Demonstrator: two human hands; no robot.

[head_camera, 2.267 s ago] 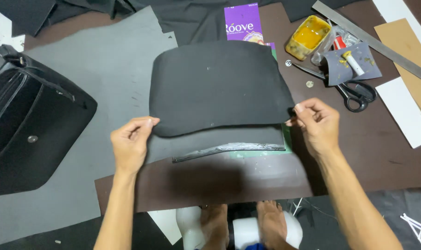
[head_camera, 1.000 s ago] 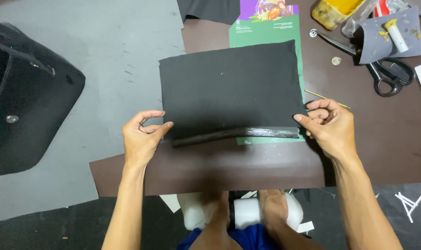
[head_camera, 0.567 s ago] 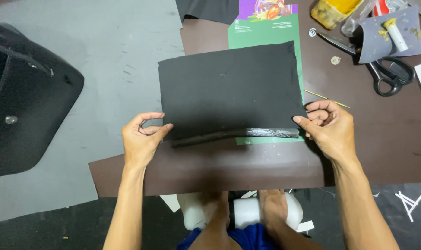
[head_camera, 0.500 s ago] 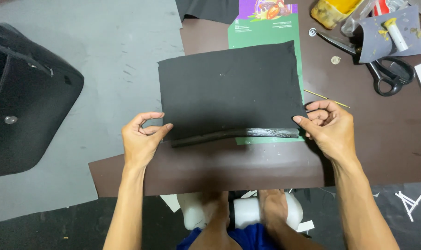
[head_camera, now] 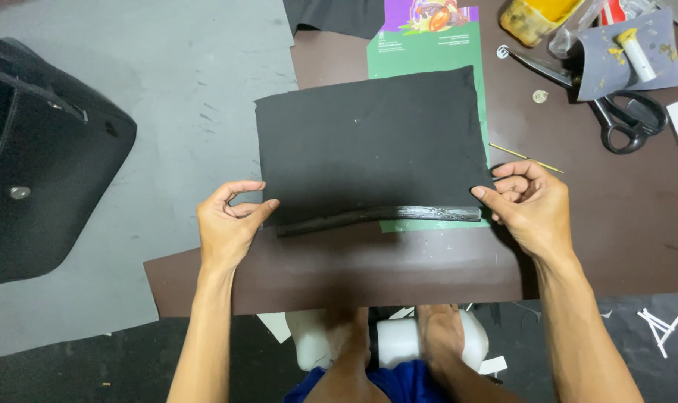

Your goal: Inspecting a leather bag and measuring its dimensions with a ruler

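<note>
At the far left, a black bag (head_camera: 33, 164) with a round metal stud is seen lying on a grey sheet (head_camera: 182, 97) that covers the left part of the floor area. Just right of it, the left hand (head_camera: 227, 227) is held at the lower left corner of a black sheet (head_camera: 369, 142); the fingers are curled and the thumb tip is pressed against the sheet's edge, so the corner is pinched lightly rather than gripped in a fist. The black sheet is laid flat, mostly on a brown desk (head_camera: 398, 265), over a green card (head_camera: 428, 52) whose top and right edge are left showing. Along the sheet's near edge a glossy folded strip (head_camera: 383, 215) is seen, running from one hand to the other. The right hand (head_camera: 533, 205) is closed on the lower right corner of the black sheet, thumb on top and fingers curled beneath. Just beyond that hand, a thin yellow stick (head_camera: 525, 157) is lying on the desk. Further right and up, black scissors (head_camera: 622, 123) are placed beside a grey scrap (head_camera: 630, 56) carrying a small white tube (head_camera: 637, 54), with a yellow container (head_camera: 536, 16) near the top edge. At the far lower right, white offcuts (head_camera: 660, 322) are scattered on the dark floor.
</note>
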